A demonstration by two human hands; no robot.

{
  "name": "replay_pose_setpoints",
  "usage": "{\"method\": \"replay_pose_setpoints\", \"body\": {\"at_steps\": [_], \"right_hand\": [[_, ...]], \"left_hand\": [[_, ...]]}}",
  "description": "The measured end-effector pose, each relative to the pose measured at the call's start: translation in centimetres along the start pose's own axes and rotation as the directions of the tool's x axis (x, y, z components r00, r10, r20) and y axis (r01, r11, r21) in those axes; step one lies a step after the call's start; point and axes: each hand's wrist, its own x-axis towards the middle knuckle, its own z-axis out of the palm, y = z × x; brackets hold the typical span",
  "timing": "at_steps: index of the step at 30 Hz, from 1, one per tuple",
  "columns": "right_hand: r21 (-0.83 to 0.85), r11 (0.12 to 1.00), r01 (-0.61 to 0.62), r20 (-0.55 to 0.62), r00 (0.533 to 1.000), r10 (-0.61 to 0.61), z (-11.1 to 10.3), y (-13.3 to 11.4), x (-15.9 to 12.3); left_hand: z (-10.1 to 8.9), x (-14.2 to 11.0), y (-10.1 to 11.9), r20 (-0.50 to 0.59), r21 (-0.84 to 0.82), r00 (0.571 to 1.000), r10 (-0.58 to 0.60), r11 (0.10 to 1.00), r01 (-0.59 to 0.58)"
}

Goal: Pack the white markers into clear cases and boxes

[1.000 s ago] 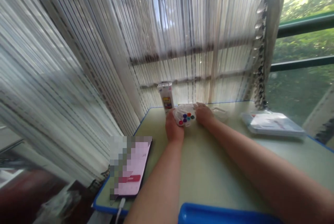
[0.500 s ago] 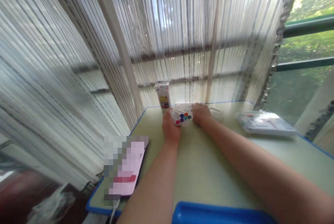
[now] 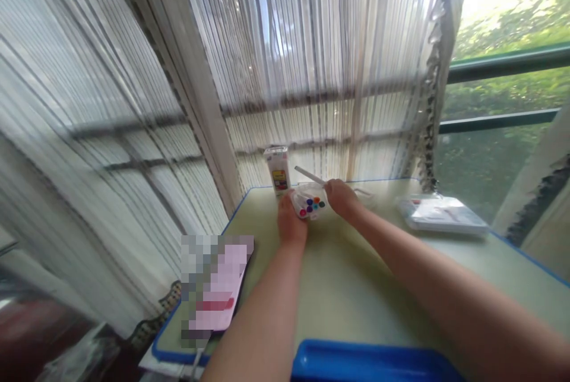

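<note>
Far across the green table point(image 3: 356, 287), my left hand point(image 3: 290, 223) is wrapped round a clear pack of markers point(image 3: 310, 202) whose coloured cap ends face me. My right hand point(image 3: 341, 198) is closed on one white marker point(image 3: 310, 176) that sticks up and to the left out of the pack. A small white carton point(image 3: 277, 169) stands upright just behind the pack, by the curtain.
A phone point(image 3: 218, 287) with a cable lies at the table's left edge. A flat clear plastic case point(image 3: 440, 214) rests at the right. A blue tray rim point(image 3: 369, 364) shows at the near edge. Striped sheer curtains point(image 3: 267, 73) hang behind, a window railing at right.
My right hand has drawn a white marker up out of the pack; before, both hands only held the pack. The view has shifted slightly.
</note>
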Motion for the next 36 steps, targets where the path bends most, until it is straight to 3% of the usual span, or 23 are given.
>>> {"method": "replay_pose_setpoints", "body": {"at_steps": [5,11,15,21,30,36], "right_hand": [[0.377,0.926,-0.014,-0.182,0.979,0.089,-2.1,-0.2,-3.5],[0.584,0.808,0.078,-0.333,0.931,0.151,-3.9,0.5,-9.5],[0.552,0.81,0.197,-0.438,0.895,0.08,-5.1,0.3,-11.3],[0.304,0.832,0.464,-0.536,0.805,-0.253,-6.6,1.4,-11.3],[0.242,0.881,0.406,-0.541,0.81,-0.224,-6.5,2.2,-10.5],[0.261,0.778,0.572,-0.528,0.759,-0.381,-5.7,0.4,-10.9]], "left_hand": [[0.1,0.0,0.1,0.016,-0.032,1.0,0.007,0.999,-0.007],[0.1,-0.3,0.2,0.036,-0.058,0.997,0.07,0.996,-0.068],[0.0,-0.6,0.4,0.058,-0.039,0.995,0.081,0.996,-0.079],[-0.3,-0.8,0.5,0.049,-0.069,0.994,0.093,0.994,-0.09],[-0.5,-0.4,0.8,0.083,-0.001,0.994,0.076,0.997,-0.076],[-0.6,-0.6,1.3,0.126,-0.017,0.983,0.133,0.991,-0.132]]}}
